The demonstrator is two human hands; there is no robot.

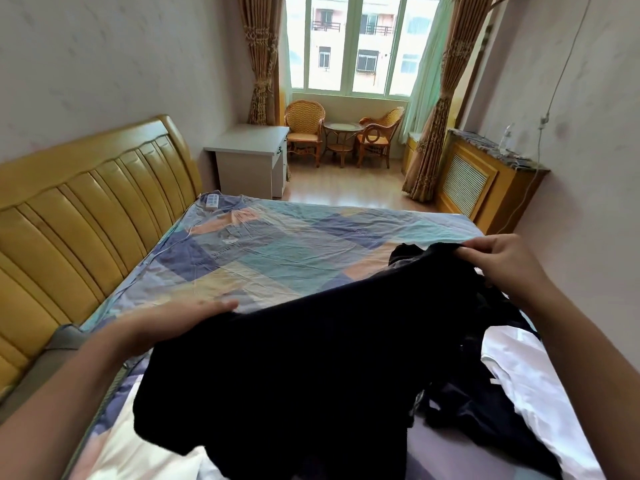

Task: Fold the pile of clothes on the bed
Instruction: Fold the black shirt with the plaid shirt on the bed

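A: Where's the garment [311,368] now?

B: Up off the bed [277,244], stretched between both hands near the foot end, its lower part draping toward the pile [485,403]. The right hand [498,261] pinches the top edge, fingers curled over the cloth. The left hand [180,323] grips the other end; its thumb lies flat along the edge, and the fingers are hidden beneath the fabric, so I judge it a grip, not a rest.

A: How should the step go?

B: I'd say this is the spreading-out before the first fold. Keep the top edge taut and level between the two hands, let the hem hang free so wrinkles drop out, then lower it flat onto the open patch of quilt beyond the hands, clear of the pile. Dark cloth hides seams, so find the shoulders or waistband by feel before folding. I can't tell whether it's a shirt or trousers.

A: What's left?

B: Quite a bit, by my reckoning. The pile at the right holds more dark pieces tangled together, touching white cloth [519,375] underneath. No folded stack shows anywhere.

A: Any baskets or boxes to hold things?

B: None that I can see. The nightstand [249,161] beside the headboard [86,216] has a drawer, but it's shut, contents unknown. A small white controller [212,201] lies on the far corner of the bed, well apart from the clothes.
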